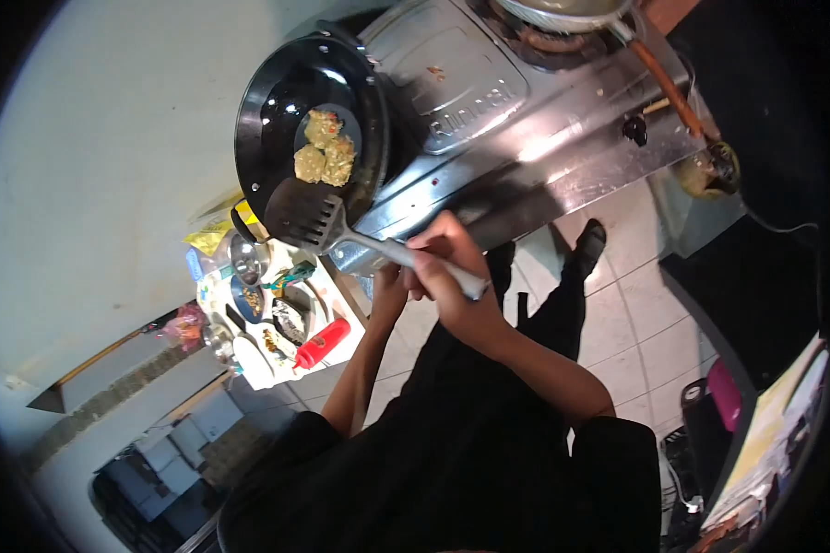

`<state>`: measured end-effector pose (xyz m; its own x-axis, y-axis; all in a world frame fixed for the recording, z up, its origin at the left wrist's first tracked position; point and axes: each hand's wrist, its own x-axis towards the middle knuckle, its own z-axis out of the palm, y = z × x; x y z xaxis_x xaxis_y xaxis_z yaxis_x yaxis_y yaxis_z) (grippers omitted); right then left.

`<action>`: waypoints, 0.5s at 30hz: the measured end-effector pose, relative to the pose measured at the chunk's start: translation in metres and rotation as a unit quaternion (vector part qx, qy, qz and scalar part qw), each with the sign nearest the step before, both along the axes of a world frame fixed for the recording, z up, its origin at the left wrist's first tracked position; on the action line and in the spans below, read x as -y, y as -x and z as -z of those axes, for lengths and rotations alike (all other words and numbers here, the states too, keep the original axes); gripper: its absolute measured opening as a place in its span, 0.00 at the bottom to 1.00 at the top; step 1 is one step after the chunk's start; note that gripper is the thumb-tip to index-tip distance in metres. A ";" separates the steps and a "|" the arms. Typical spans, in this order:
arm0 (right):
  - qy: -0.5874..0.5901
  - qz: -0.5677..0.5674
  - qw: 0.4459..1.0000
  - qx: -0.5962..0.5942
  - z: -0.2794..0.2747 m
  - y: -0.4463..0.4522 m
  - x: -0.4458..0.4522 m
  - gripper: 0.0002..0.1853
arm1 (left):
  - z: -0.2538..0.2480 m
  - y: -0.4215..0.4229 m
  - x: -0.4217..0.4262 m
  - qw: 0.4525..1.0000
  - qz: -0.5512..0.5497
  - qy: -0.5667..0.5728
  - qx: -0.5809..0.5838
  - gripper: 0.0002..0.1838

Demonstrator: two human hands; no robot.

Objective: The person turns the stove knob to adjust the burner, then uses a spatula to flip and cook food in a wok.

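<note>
My right hand (450, 272) is wrapped around the grey handle of a slotted spatula (378, 245). The spatula's dark, wide blade is over the near rim of a black frying pan (258, 129). Several yellowish fritters (325, 147) lie clumped together in the pan, just beyond the blade. My left hand (390, 288) is low beside the front edge of the steel gas stove (406, 198), under the spatula handle. Its fingers are mostly hidden behind the handle and my right hand, so I cannot make out whether they touch the stove front.
A strainer (576, 17) with a wooden handle rests over the stove's other burner. To the left, a small table holds a red squeeze bottle (323, 344), a metal pot (247, 258) and a blue bowl (247, 300). A black surface (742, 286) is at right, above the tiled floor (636, 304).
</note>
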<state>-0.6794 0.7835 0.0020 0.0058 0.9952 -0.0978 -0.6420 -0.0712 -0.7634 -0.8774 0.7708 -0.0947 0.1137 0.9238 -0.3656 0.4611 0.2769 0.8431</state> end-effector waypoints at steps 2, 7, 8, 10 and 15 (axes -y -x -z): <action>-0.005 0.004 1.000 -0.031 0.001 -0.004 0.002 0.05 | 0.000 -0.003 0.002 0.999 0.008 0.019 -0.028 0.18; -0.026 0.026 0.999 -0.030 0.014 -0.009 0.014 0.07 | 0.001 -0.010 0.005 0.995 -0.025 0.076 -0.052 0.17; -0.035 0.031 0.999 -0.020 0.016 -0.008 0.016 0.07 | 0.002 -0.011 0.006 0.995 -0.035 0.083 -0.054 0.16; -0.057 0.096 0.993 -0.032 0.022 0.001 0.017 0.08 | 0.003 -0.013 0.008 0.993 -0.060 0.094 -0.049 0.16; -0.041 0.103 0.994 0.005 0.029 0.017 0.023 0.09 | 0.007 -0.014 0.013 0.982 -0.145 0.117 -0.023 0.15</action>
<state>-0.6963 0.7601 -0.0266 0.2115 0.9773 -0.0152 -0.6286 0.1241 -0.7677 -0.8632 0.7581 -0.1018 -0.1626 0.8053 -0.5701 0.3705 0.5854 0.7212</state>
